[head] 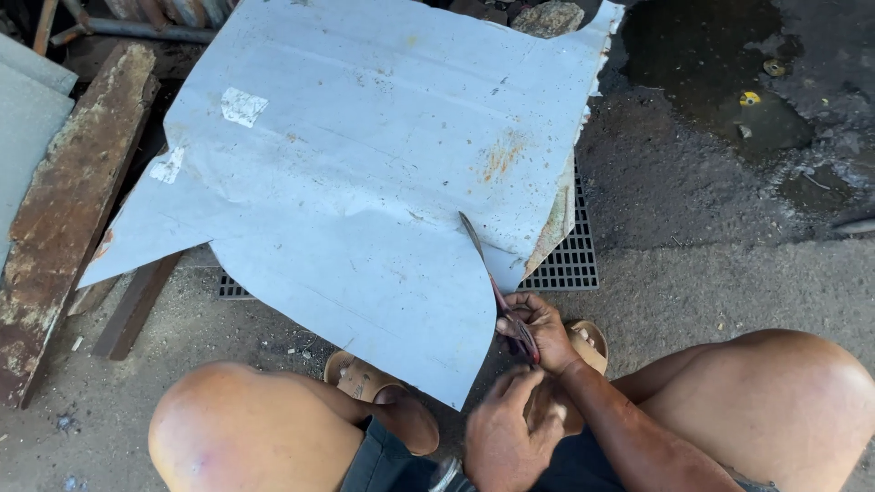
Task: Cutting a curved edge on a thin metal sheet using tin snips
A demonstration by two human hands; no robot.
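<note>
Two bare hands meet low in the view, between the knees of a person squatting on gritty ground. The right hand is closed around the handles of a pair of tin snips, whose long blades run up and away from it into a cut in a large sheet of pale grey metal. The blade tips lie at the end of that cut, with the sheet parted on either side of them. The left hand sits just below the right, fingers curled loosely, its fingertips close to the right wrist; whether it grips anything cannot be told.

The metal sheet lies flat on the ground ahead of the knees, spreading across the middle of the view, marked with rust stains and scraps of white label. Its near edge curves down to a point over the left sandal. A black metal floor grate shows from under the sheet's right side. A rusty steel beam lies along the left, and a dark wet patch spreads at the upper right.
</note>
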